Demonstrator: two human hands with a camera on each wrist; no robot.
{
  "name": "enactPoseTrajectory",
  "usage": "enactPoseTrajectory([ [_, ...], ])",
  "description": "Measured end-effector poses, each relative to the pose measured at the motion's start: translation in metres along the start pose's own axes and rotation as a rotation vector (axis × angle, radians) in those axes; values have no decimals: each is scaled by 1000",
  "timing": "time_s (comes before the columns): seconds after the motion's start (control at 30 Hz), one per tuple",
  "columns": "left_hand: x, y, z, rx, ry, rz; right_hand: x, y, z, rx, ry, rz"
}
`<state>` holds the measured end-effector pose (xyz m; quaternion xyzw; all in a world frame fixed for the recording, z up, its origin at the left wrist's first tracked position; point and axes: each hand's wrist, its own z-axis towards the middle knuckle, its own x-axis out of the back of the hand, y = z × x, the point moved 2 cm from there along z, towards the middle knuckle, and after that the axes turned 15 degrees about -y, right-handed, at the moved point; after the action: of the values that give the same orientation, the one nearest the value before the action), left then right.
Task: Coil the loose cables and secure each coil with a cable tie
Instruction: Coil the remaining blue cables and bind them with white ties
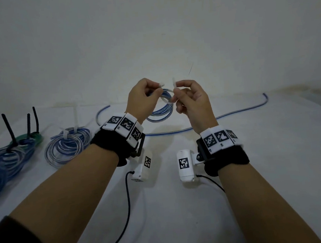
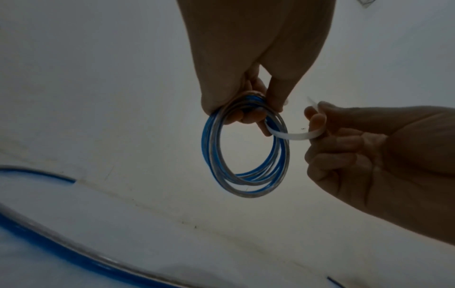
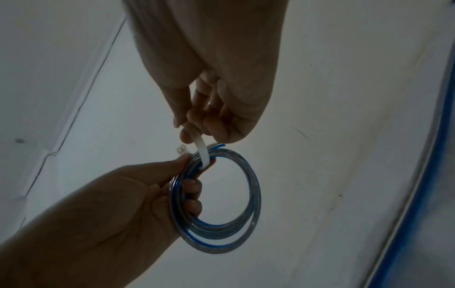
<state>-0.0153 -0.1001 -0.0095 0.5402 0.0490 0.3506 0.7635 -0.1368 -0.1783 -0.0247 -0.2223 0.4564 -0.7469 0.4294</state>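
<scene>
Blue-and-clear cable coil (image 1: 162, 107) held above worktop (image 1: 256, 151), gripped at rim by curled fingers (image 2: 246, 117) of left hand (image 1: 143, 99). White cable tie (image 2: 290, 135) looped through coil; head end pinched beside left thumb, tail pinched between thumb and forefinger of right hand (image 1: 191, 100). Tie ends apart, not yet joined. Loose cable (image 1: 233, 112) lying on worktop below right hand.

Both forearms are stretched forward and raised off the table, left hand (image 1: 143, 97) curled with fingers hooked through a coil (image 1: 162, 109), right hand (image 1: 191, 100) just beside it pinching a cable tie (image 1: 174, 89) between thumb and forefinger.
</scene>
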Motion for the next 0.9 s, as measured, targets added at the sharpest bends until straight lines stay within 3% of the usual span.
enactPoseTrajectory([
  [0.23, -10, -6, 4, -42, -16, 56, 4, 3, 0, -96, 30, 5],
  [0.9, -8, -13, -6, -98, 51, 8, -1, 0, 1, -78, -8, -192],
])
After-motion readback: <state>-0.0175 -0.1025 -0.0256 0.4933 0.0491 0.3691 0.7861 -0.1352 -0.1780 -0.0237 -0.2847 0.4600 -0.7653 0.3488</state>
